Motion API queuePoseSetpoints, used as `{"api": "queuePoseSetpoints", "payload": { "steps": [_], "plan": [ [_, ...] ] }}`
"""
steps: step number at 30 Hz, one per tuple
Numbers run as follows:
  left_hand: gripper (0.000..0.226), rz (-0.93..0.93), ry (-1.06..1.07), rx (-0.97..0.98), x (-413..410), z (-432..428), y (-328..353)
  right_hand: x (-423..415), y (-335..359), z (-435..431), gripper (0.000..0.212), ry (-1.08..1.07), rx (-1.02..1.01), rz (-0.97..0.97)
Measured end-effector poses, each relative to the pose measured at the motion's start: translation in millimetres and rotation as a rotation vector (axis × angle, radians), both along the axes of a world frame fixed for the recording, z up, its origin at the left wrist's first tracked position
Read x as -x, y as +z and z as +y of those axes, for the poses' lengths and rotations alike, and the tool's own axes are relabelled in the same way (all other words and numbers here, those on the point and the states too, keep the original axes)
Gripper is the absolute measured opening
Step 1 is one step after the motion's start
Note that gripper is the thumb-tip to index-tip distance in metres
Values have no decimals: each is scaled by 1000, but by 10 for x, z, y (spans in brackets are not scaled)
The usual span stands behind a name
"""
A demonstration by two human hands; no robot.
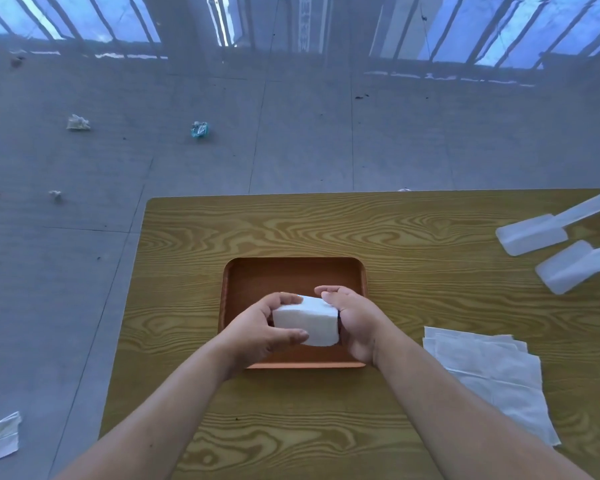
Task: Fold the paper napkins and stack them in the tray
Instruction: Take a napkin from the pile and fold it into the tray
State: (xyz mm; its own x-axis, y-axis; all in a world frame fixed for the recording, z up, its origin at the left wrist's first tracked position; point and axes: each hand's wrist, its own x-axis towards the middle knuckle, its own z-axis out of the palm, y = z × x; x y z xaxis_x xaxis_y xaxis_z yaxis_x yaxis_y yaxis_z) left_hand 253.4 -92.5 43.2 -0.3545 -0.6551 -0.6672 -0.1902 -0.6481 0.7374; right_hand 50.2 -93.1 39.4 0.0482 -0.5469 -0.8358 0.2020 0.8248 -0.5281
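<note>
Floor (291, 140) of grey tiles fills the upper half of the frame, scattered with crumpled scraps of paper, and behind it runs a barred railing across the top edge. Below it we see our table (413, 233), a wood-grain top with a rounded corner, filling the lower right. At its centre sits the tray (291, 268), a shallow reddish-brown rectangle with rounded corners and a low lip. To the lower right of the tray lie the loose napkins (492, 372), thin white sheets, unfolded, overlapping in a slack fan and lightly creased. At the right edge rest two white plastic pieces (534, 233) with smooth rounded ends; we cannot tell what they are.

Over the near part of the tray we hold the stack of folded napkins (307, 320), a thick white soft-edged block. Our left hand (260, 327) clamps its left end, thumb across the front; our right hand (354, 323) presses against its right end, fingers curled over the back.

We judge the stack is about to be set down. Soft paper layers slide easily, so an uneven squeeze or a tilted release could splay them or tip the block against the lip. A draught could also lift the loose sheets.
</note>
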Motion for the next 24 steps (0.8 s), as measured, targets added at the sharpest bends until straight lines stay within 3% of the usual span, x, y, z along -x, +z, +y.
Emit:
{"api": "queuePoseSetpoints", "payload": {
  "steps": [4,10,13,17,21,24],
  "plan": [
    [10,-148,29,180,38,9,34,12,93,27,33,92,14,-5],
    [9,-343,-132,389,26,-64,133,19,108,76,70,64,72,-117],
    [12,-241,-98,347,27,-92,252,61,85,105,95,59,103,-242],
    [22,-25,146,144,63,-142,401,77,116,136,115,121,174,-376],
    [27,-48,241,130,94,-151,452,75,145,209,105,261,224,-330],
    [24,-57,286,117,91,-146,393,68,144,250,69,229,199,-310]
  ]
}}
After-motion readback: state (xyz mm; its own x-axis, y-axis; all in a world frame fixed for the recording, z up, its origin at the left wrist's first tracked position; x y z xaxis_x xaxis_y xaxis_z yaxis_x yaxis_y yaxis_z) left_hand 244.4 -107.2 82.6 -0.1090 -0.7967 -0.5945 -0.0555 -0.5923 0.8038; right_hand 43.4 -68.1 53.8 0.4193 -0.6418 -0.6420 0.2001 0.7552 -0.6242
